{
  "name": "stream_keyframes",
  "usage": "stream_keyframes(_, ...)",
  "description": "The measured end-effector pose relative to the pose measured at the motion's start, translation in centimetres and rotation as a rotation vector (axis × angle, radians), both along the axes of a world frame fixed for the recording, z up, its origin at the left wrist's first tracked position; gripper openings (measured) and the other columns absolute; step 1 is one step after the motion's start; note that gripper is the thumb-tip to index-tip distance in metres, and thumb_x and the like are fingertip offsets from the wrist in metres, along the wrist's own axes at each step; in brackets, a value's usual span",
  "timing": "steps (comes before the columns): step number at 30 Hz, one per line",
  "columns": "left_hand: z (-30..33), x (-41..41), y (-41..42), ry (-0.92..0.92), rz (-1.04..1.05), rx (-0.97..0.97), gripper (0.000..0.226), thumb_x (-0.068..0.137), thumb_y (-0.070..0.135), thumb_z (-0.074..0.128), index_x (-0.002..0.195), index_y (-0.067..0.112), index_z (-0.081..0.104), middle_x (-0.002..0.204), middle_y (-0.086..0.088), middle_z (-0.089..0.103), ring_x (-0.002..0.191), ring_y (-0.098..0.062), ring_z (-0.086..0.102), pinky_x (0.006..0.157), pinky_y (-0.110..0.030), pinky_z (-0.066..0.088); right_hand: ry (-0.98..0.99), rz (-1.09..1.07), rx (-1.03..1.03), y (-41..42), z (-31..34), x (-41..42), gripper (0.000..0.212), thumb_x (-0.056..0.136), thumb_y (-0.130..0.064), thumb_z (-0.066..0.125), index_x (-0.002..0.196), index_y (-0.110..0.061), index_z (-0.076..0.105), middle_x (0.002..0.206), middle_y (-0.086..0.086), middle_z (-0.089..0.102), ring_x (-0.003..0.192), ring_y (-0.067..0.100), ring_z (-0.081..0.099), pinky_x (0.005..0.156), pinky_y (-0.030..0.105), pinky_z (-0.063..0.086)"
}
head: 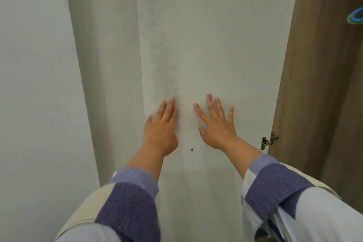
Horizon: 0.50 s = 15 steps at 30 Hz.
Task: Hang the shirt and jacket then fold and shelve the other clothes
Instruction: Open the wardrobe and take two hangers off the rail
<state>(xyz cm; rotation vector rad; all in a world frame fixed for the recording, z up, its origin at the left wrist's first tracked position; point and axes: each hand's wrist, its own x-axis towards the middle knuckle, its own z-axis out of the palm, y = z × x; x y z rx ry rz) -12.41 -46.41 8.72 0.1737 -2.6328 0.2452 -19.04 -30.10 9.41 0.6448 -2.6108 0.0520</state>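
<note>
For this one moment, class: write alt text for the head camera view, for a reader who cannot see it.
Both hands, left hand and right hand, press flat with straight fingers on a pale wardrobe door. A metal hinge sits at its right edge, beside brown wood panelling; blue and green hangers peek in far right.

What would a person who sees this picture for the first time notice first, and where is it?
Two bare hands lie flat with straight fingers on a pale grey-white door panel at the centre: the left hand beside the right hand. Both forearms wear sleeves patched in purple, light blue and cream. At the panel's right edge sits a small metal hinge, with brown wood behind it and blue and green plastic hooks at the far right.
</note>
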Motion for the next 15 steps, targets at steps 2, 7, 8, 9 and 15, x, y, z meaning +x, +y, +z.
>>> stream_keyframes(2, -0.3, 0.0, 0.0, 0.012, -0.011, 0.008, 0.084, 0.088, 0.030, 0.043, 0.151, 0.014, -0.011, 0.153, 0.004, -0.032, 0.145, -0.017, -0.020, 0.113, -0.043, 0.027, 0.017, 0.006, -0.001, 0.1, -0.3, -0.1, 0.075, 0.097, -0.035, 0.038, 0.147, -0.040, -0.016, 0.151, 0.001, -0.038, 0.143, 0.024, -0.028, 0.113, 0.062, -0.009)
stream_keyframes(7, -0.5, 0.0, 0.3, 0.027, 0.003, 0.014, 0.085, 0.088, 0.033, 0.043, 0.151, 0.013, -0.008, 0.154, 0.002, -0.031, 0.145, -0.019, -0.019, 0.115, -0.048, 0.020, 0.006, 0.003, -0.002, 0.0, -0.3, 0.1, 0.077, 0.096, -0.033, 0.041, 0.147, -0.041, -0.016, 0.152, 0.001, -0.038, 0.143, 0.024, -0.028, 0.113, 0.062, -0.008)
stream_keyframes(8, -0.4, 0.0, 0.4, 0.021, 0.021, -0.002, 0.083, 0.089, 0.034, 0.042, 0.151, 0.013, -0.008, 0.154, 0.002, -0.031, 0.145, -0.019, -0.019, 0.116, -0.052, 0.014, -0.005, 0.008, -0.002, 0.0, -0.1, 0.2, 0.077, 0.096, -0.033, 0.041, 0.147, -0.041, -0.016, 0.152, 0.001, -0.038, 0.143, 0.024, -0.028, 0.113, 0.061, -0.009)
stream_keyframes(9, -0.3, 0.1, 0.6, 0.020, 0.040, -0.017, 0.080, 0.090, 0.033, 0.040, 0.151, 0.013, -0.007, 0.155, 0.001, -0.029, 0.145, -0.020, -0.019, 0.115, -0.057, 0.007, -0.017, 0.018, -0.004, 0.1, 0.1, 0.2, 0.077, 0.096, -0.032, 0.042, 0.148, -0.041, -0.015, 0.152, 0.001, -0.038, 0.143, 0.024, -0.028, 0.113, 0.060, -0.010)
stream_keyframes(15, 2.1, 0.1, 4.6, 0.256, 0.007, 0.018, 0.055, 0.087, 0.031, 0.043, 0.139, 0.017, 0.034, 0.156, -0.002, 0.013, 0.144, -0.024, 0.011, 0.113, -0.059, 0.003, -0.005, 0.047, -0.027, 3.9, 1.1, 0.7, 0.075, 0.096, -0.024, 0.040, 0.149, -0.040, -0.009, 0.156, 0.000, -0.028, 0.143, 0.021, -0.029, 0.115, 0.053, -0.015)
